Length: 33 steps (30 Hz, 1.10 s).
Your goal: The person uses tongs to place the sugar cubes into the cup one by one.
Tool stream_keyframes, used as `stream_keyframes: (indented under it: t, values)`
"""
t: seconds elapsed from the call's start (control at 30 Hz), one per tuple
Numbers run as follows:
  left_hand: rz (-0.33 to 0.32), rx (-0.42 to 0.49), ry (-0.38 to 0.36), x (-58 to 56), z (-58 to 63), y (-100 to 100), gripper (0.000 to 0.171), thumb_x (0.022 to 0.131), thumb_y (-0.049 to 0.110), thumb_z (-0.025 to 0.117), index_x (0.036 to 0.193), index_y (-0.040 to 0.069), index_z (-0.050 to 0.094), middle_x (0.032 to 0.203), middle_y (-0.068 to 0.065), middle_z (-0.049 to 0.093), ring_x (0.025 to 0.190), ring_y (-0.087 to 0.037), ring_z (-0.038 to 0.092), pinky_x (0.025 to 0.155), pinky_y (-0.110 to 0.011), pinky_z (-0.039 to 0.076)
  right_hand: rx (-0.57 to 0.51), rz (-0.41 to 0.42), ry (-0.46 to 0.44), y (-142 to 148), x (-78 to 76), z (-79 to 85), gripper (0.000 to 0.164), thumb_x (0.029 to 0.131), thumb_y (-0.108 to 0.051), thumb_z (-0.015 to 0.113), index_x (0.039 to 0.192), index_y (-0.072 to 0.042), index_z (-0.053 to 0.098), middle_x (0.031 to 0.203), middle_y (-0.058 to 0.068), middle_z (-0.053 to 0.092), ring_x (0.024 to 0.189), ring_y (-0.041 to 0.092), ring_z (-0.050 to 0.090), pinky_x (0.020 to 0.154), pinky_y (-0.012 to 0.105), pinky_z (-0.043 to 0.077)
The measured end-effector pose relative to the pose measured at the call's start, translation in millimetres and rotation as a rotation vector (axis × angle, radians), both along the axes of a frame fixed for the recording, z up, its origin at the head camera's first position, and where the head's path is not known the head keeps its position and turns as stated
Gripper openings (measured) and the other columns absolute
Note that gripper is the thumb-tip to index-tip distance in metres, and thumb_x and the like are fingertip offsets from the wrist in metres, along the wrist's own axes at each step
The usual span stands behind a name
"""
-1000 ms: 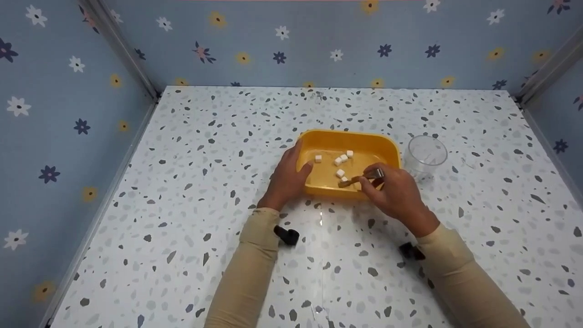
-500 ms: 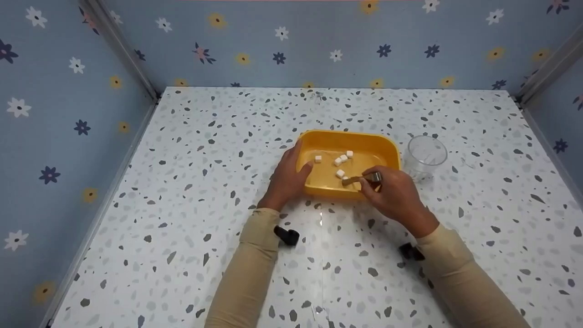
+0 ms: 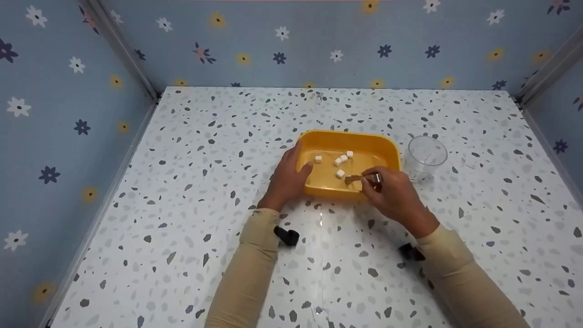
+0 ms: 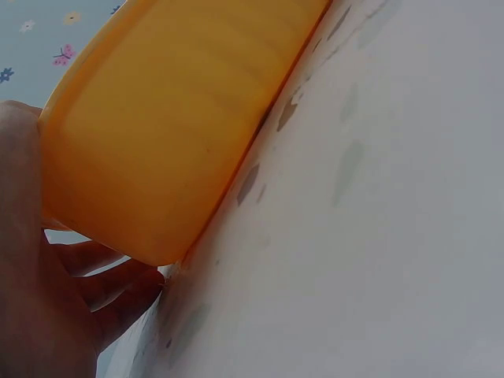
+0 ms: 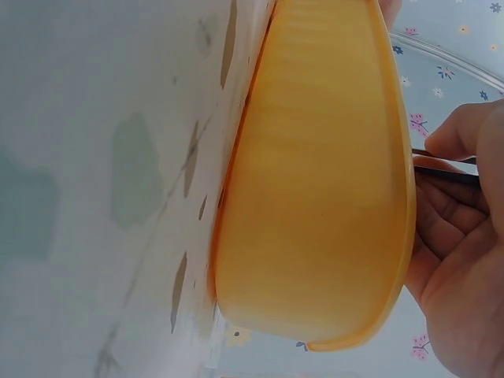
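A yellow plastic tub (image 3: 350, 139) sits on the speckled table. My left hand (image 3: 288, 175) grips its left end, thumb over the rim and fingers along the outside wall, as the left wrist view also shows. My right hand (image 3: 397, 191) reaches over the tub's front right and pinches small metal tongs (image 3: 371, 178) between thumb and fingers. In the right wrist view the two arms of the tongs stand slightly apart. Their tips point left, low in the tub, with a bit of white showing right at them. Several white cubes (image 3: 340, 173) lie on the tub floor.
A clear glass (image 3: 427, 155) stands just right of the tub, close to my right hand. Flowered blue panels (image 3: 314, 41) wall the table at the back and both sides. A black wrist camera (image 3: 288, 236) hangs at my left cuff.
The tips of the tongs have shifted slightly to the right, and the cube beside them is now mostly covered. My left hand, the tub and the glass have stayed put.
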<state>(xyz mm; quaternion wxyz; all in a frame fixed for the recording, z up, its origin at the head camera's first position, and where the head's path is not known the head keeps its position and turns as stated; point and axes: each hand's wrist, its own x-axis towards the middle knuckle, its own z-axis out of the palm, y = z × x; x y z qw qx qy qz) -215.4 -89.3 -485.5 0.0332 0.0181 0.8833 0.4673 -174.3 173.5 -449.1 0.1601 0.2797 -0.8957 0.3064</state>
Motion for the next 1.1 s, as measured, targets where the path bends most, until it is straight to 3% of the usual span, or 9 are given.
stream_keyframes:
  t: [0.47, 0.63, 0.83, 1.1]
  values:
    - [0.001, 0.008, 0.023, 1.8, -4.8, -2.0, 0.071, 0.100, 0.041, 0.049, 0.162, 0.029, 0.017, 0.161, -0.002, 0.031, 0.142, -0.021, 0.036, 0.116, -0.039, 0.029, -0.036, 0.048, 0.035, 0.5, -2.3, -1.3, 0.007, 0.088, -0.002, 0.070, 0.095, 0.000, 0.070, 0.086, 0.007, 0.071, 0.070, 0.011, 0.060, 0.062, 0.025, 0.056]
    - [-0.004, 0.019, 0.031, 2.4, -3.7, -2.3, 0.071, 0.100, 0.040, 0.049, 0.162, 0.026, 0.019, 0.160, -0.003, 0.032, 0.141, -0.020, 0.038, 0.116, -0.039, 0.030, -0.063, 0.059, 0.070, 2.9, -3.4, -2.1, 0.006, 0.087, -0.001, 0.069, 0.093, 0.000, 0.070, 0.078, 0.005, 0.068, 0.062, 0.011, 0.054, 0.054, 0.025, 0.051]
    - [0.000, 0.028, 0.029, 2.0, -2.8, -1.3, 0.070, 0.100, 0.039, 0.050, 0.162, 0.025, 0.020, 0.159, -0.003, 0.033, 0.140, -0.020, 0.038, 0.115, -0.040, 0.030, -0.087, 0.043, 0.090, 6.0, -3.8, -2.1, 0.006, 0.088, -0.001, 0.069, 0.094, 0.002, 0.068, 0.076, 0.006, 0.065, 0.057, 0.009, 0.049, 0.049, 0.019, 0.045]
    - [-0.001, 0.018, 0.023, 0.3, -2.9, 0.0, 0.071, 0.100, 0.039, 0.050, 0.162, 0.027, 0.018, 0.161, -0.003, 0.031, 0.142, -0.021, 0.036, 0.116, -0.040, 0.029, -0.122, 0.001, 0.119, 7.8, -4.0, -3.2, 0.007, 0.088, 0.000, 0.070, 0.094, 0.001, 0.067, 0.079, 0.007, 0.068, 0.058, 0.009, 0.052, 0.051, 0.017, 0.046]
